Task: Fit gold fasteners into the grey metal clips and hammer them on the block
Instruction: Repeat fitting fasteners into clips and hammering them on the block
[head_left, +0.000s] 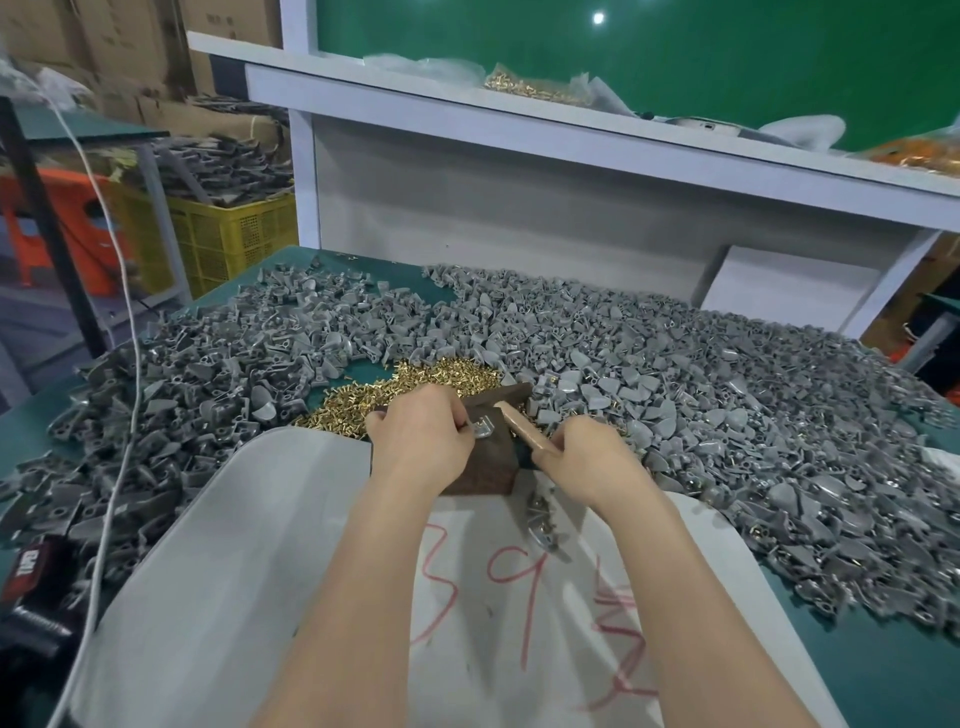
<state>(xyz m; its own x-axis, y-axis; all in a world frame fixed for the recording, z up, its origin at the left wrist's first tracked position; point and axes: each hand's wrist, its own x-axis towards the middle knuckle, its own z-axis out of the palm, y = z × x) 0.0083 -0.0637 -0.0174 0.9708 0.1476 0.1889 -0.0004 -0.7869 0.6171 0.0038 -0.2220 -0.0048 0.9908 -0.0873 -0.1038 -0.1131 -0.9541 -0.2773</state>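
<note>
Head: curved grey clip (483, 429), perhaps wooden handle (522, 426).

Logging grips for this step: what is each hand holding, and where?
Left hand pinches a grey clip by its left edge, on the block. Right hand grips the hammer's wooden handle at its near end.
</note>
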